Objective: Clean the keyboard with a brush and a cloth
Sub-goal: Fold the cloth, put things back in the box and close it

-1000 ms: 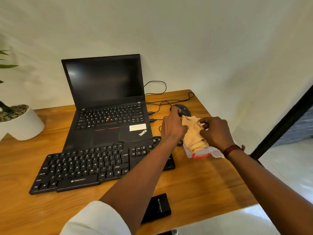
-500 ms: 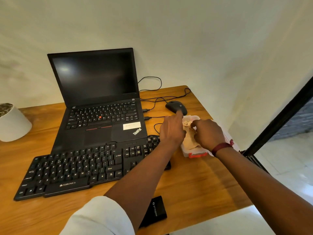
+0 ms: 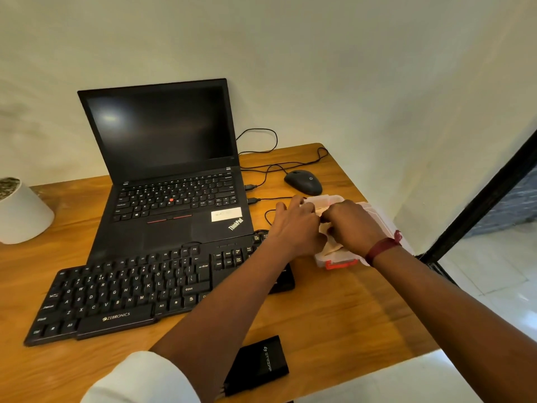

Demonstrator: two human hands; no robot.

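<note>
Left hand (image 3: 296, 225) and right hand (image 3: 353, 225) meet over clear box (image 3: 341, 263). Fingers of both curl, pinching beige cloth (image 3: 329, 245) bunched there; two hands likely needed for floppy fabric. Box sits just right of keyboard (image 3: 130, 289) on surface (image 3: 334, 315), kit within reach. Brush not visible.

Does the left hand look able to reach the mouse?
Likely yes: the mouse lies just beyond the left hand, nothing but a thin cable between, though that hand is busy with the cloth.
</note>
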